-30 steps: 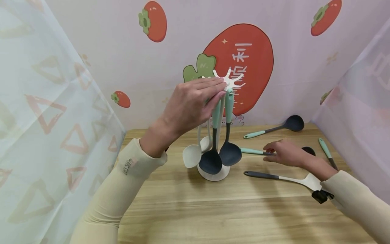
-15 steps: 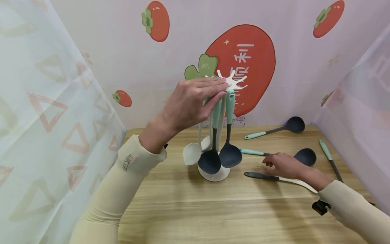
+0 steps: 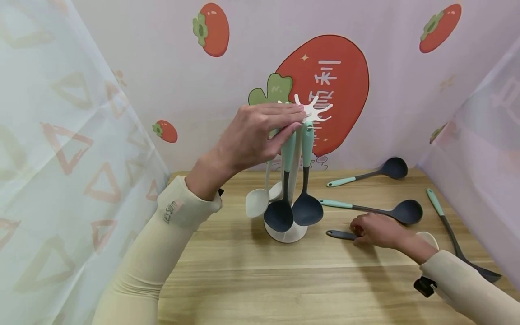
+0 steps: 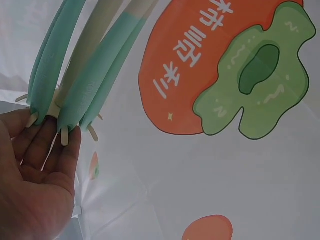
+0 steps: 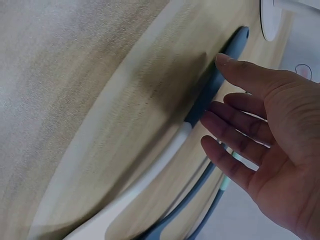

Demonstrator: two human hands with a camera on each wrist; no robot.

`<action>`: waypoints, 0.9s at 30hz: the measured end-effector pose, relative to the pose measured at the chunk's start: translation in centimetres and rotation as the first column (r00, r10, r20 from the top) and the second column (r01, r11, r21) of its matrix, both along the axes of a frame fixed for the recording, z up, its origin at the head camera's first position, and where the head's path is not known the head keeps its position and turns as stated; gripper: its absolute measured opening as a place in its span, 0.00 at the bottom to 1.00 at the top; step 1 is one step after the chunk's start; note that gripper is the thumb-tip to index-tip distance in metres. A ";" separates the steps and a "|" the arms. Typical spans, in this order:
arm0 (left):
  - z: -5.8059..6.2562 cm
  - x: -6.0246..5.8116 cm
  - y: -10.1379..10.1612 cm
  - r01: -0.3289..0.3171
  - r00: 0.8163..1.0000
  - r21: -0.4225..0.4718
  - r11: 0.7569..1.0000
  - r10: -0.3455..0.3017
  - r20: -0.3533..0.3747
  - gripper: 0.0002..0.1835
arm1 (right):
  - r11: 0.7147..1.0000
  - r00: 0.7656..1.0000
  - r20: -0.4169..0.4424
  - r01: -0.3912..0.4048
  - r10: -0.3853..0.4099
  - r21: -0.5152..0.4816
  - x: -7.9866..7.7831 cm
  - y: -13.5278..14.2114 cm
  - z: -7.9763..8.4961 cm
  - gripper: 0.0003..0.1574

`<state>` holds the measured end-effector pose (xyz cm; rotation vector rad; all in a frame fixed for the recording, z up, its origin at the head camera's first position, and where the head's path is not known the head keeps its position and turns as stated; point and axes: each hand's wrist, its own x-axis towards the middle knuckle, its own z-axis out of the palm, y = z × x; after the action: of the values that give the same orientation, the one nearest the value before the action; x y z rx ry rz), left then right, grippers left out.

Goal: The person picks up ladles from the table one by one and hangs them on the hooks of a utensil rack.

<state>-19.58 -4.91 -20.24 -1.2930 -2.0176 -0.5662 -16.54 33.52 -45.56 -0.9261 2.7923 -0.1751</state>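
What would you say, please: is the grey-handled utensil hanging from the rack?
No, the grey-handled utensil lies on the wood-grain table.

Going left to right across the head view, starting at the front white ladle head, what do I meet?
Front white ladle head → front dark ladle head → second dark ladle head → dark grey handle → right hand → mint-handled ladle at far right.

You have a white rack (image 3: 294,234), dark ladles (image 3: 279,217) with mint handles (image 3: 289,153), and a white tool (image 5: 161,157) with a grey handle (image 5: 214,85). Your sleeves (image 3: 188,216) are cream; the backdrop (image 3: 195,90) carries red persimmons (image 3: 345,85) with green leaves (image 3: 280,85).
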 end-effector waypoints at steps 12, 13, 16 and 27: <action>-0.1 -0.4 -0.3 0.035 0.999 0.011 0.999 -0.035 0.004 0.16 | 0.999 0.998 -0.056 -0.015 0.014 -0.031 0.4 0.0 -1.1 0.14; -0.1 -0.4 -0.3 0.038 0.999 0.013 0.999 -0.038 0.004 0.16 | 0.999 0.998 -0.059 -0.014 0.012 -0.036 0.5 0.0 -1.1 0.13; -0.1 -0.5 -0.4 0.048 0.999 0.017 0.999 -0.048 0.009 0.16 | 0.998 0.998 -0.063 -0.014 0.010 -0.063 0.6 0.0 -1.4 0.12; -0.2 -0.7 -0.5 0.064 0.998 0.022 0.998 -0.064 0.007 0.16 | 0.984 0.991 -0.117 -0.076 0.058 -0.163 0.8 0.3 -2.3 0.10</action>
<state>-20.28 -5.36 -20.46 -1.3482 -1.9769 -0.6217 -15.72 33.82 -47.90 -1.0992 2.8782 -0.3635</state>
